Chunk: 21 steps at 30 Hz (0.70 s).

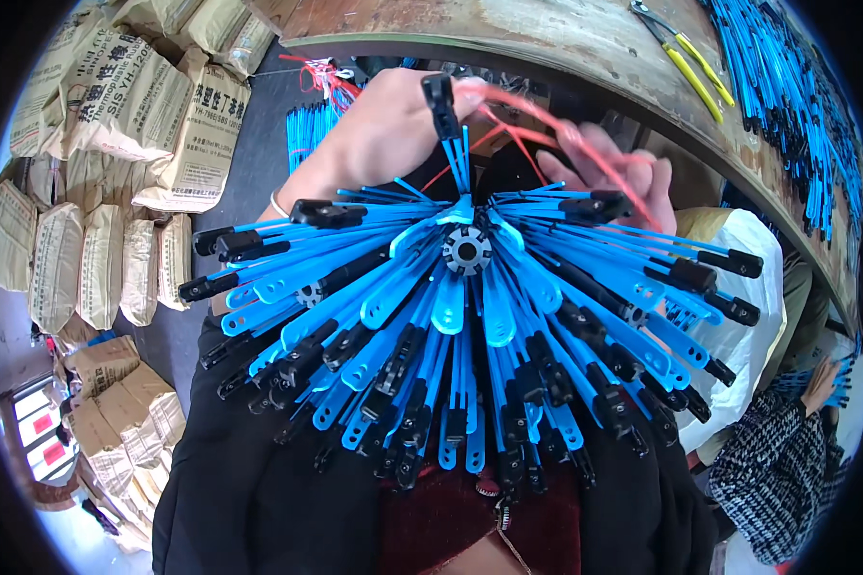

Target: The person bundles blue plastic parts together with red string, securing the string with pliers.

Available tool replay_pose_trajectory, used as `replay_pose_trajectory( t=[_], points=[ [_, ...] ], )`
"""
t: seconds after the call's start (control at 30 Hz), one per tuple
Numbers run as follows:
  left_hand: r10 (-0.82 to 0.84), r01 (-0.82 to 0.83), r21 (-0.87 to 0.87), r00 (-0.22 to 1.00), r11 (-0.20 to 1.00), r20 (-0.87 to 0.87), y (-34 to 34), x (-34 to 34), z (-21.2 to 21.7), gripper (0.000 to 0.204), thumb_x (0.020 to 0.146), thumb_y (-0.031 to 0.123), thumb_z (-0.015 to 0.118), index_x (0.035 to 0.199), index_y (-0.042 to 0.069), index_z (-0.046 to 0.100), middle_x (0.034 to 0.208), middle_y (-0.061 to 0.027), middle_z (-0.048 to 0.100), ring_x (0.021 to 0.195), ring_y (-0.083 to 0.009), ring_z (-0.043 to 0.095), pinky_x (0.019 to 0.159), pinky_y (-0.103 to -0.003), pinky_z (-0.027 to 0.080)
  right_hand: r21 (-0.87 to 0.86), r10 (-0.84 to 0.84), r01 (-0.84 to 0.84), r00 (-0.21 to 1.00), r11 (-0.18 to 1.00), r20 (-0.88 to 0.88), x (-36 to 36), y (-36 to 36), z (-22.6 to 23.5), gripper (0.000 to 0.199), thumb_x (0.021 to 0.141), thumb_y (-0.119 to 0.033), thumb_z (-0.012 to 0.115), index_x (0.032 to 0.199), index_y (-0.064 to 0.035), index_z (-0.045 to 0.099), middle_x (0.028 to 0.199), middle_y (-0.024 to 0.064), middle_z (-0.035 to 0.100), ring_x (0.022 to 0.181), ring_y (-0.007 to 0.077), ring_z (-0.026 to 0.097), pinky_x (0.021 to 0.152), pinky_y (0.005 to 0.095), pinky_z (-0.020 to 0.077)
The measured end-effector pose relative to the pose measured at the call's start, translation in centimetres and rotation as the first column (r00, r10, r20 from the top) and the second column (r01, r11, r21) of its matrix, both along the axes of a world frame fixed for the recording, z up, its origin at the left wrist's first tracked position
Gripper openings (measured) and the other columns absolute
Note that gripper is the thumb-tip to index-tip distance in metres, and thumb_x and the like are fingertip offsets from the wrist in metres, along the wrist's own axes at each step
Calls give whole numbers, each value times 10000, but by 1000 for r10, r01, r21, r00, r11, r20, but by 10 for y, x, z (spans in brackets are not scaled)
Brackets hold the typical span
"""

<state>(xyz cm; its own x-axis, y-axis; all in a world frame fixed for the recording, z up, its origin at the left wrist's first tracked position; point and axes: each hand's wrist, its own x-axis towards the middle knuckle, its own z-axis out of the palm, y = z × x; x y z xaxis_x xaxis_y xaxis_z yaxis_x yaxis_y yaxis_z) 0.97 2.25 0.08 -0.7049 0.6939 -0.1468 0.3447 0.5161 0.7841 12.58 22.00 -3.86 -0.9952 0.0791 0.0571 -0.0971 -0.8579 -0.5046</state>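
A thick bundle of blue plastic pieces (448, 311) fans out in front of my body. It is made of thin rods and flat holed strips, many tipped with black clip-like ends. A dark ringed hub (467, 251) with a centre hole shows at its top middle. Beyond the bundle, a red cord (527, 103) stretches between my hands. My left hand (388, 125) is closed, its fingertips pinching the cord beside an upright black-tipped piece. My right hand (609, 172), partly blurred, has its fingers curled round the cord, with its lower part behind the rods.
A wooden workbench (585, 34) runs along the far side, bearing yellow-handled pliers (695, 77) and heaped blue rods (786, 125). Paper sacks (115, 105) are stacked at left. Blue rods (312, 134) tied with red cord lie behind my left arm. Another person's hand (820, 383) shows at right.
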Motion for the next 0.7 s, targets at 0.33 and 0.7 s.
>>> replay_pose_trajectory(
  t=[0.33, 0.7],
  points=[
    [-312, -724, 583, 494, 369, 812, -23, 17, -39, 488, 966, 360, 386, 563, 101, 475, 539, -27, 462, 590, -202, 496, 715, -340, 407, -17, -301, 347, 835, 938, 460, 49, 32, -10, 352, 971, -248, 389, 664, -77, 420, 676, 62, 453, 729, 209, 463, 740, 377, 440],
    [-254, -77, 994, 962, 76, 94, -49, 57, -75, 395, 955, 270, 415, 589, 122, 405, 534, -14, 441, 527, -160, 447, 548, -312, 376, 737, 145, -168, 985, 654, 96, 131, 38, 1, 197, 863, -172, 528, 809, 12, 575, 819, 141, 591, 808, 281, 563, 678, 343, 478]
  ],
)
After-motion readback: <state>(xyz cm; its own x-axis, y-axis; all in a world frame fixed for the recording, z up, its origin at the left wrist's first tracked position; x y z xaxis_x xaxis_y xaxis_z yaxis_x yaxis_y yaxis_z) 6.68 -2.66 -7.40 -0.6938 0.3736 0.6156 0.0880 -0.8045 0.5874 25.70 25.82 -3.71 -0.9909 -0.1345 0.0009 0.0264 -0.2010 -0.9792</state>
